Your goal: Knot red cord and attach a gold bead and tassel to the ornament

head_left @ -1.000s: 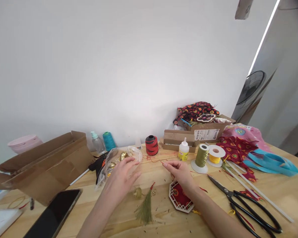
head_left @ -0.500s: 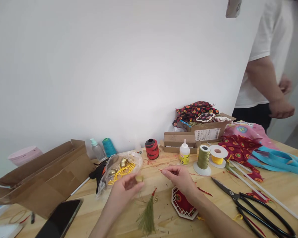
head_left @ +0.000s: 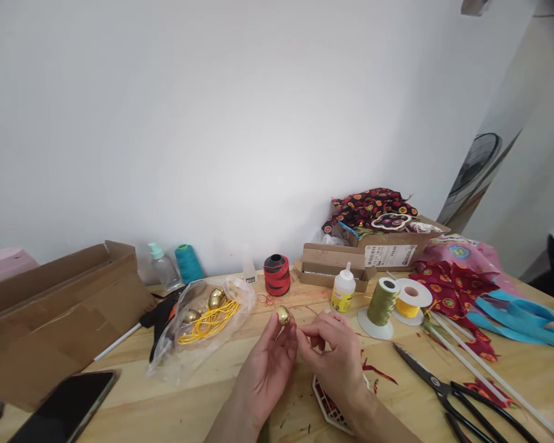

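Observation:
My left hand (head_left: 271, 363) holds a shiny round gold bell (head_left: 283, 315) between thumb and fingertips, palm turned up. Close beside it, my right hand (head_left: 335, 351) pinches what appears to be the end of a thin red thread; its tip is hard to see against the fingers. The two hands nearly touch. Under my right wrist lies an octagonal white lattice frame (head_left: 325, 406) with red patterned fabric, partly covered. My left forearm hides most of the green tassel. Behind the hands stands a red and black thread spool (head_left: 277, 275).
A clear plastic bag (head_left: 166, 363) with gold bells and yellow cord is left of my hands. Black-handled scissors (head_left: 436, 383), a glue bottle (head_left: 343, 289) and a green thread cone (head_left: 381, 303) stand or lie right. A phone (head_left: 67, 406) and cardboard box (head_left: 69, 314) occupy the left.
My left hand has brought the bell rightward and up to my right hand. The view has shifted right, and the person at the back right has mostly left it.

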### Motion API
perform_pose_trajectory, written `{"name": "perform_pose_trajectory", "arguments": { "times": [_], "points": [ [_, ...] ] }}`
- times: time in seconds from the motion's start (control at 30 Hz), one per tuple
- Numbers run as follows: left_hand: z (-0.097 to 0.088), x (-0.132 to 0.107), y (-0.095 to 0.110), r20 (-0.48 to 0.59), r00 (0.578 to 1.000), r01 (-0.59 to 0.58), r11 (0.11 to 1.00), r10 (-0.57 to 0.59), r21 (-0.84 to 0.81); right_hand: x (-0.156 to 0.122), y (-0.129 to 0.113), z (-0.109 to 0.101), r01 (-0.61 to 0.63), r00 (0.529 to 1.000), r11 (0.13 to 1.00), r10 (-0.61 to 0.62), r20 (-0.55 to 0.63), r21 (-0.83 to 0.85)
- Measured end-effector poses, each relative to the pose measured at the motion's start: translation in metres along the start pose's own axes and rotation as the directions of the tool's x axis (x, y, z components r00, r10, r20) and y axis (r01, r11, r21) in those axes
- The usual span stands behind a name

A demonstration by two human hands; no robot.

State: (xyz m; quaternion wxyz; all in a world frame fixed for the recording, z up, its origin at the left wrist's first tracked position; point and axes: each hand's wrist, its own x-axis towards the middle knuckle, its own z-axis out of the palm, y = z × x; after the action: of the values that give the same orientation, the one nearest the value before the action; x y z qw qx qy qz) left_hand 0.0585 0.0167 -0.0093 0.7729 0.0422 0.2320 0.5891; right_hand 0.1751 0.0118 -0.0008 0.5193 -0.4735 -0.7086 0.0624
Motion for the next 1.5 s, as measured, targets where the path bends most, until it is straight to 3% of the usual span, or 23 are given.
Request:
{"name": "perform_pose_trajectory", "arguments": {
  "times": [0.1, 0.3, 1.13, 1.23, 1.37, 1.5],
  "points": [
    [0.001, 0.0, -0.002, -0.016, 0.999, -0.028, 1.0, 0.028, 0.002, 0.0, 0.0, 0.0, 0.05, 0.998, 0.997, -0.052, -0.029, -0.052],
    [0.005, -0.002, -0.001, -0.031, 0.998, -0.046, 0.999, 0.047, 0.023, 0.0, 0.001, -0.001, 0.024, 0.999, 0.999, -0.024, -0.029, -0.029],
    [-0.001, -0.003, 0.0, 0.102, 0.993, -0.075, 0.989, 0.062, 0.127, 0.0, 0.002, 0.001, -0.052, 0.998, 0.999, 0.051, 0.046, 0.016],
    [0.001, -0.003, 0.001, 0.134, 0.989, -0.078, 0.981, 0.054, 0.178, -0.001, 0.002, 0.0, -0.072, 0.995, 0.995, 0.068, 0.073, 0.065],
    [0.001, -0.004, 0.002, 0.108, 0.989, -0.124, 0.968, 0.103, 0.218, -0.002, 0.006, 0.0, -0.1, 0.989, 0.974, 0.075, 0.126, 0.202],
    [0.001, -0.005, 0.003, 0.099, 0.986, -0.154, 0.944, 0.131, 0.292, -0.002, 0.012, 0.002, -0.135, 0.983, 0.964, 0.103, 0.15, 0.228]
  ]
}}
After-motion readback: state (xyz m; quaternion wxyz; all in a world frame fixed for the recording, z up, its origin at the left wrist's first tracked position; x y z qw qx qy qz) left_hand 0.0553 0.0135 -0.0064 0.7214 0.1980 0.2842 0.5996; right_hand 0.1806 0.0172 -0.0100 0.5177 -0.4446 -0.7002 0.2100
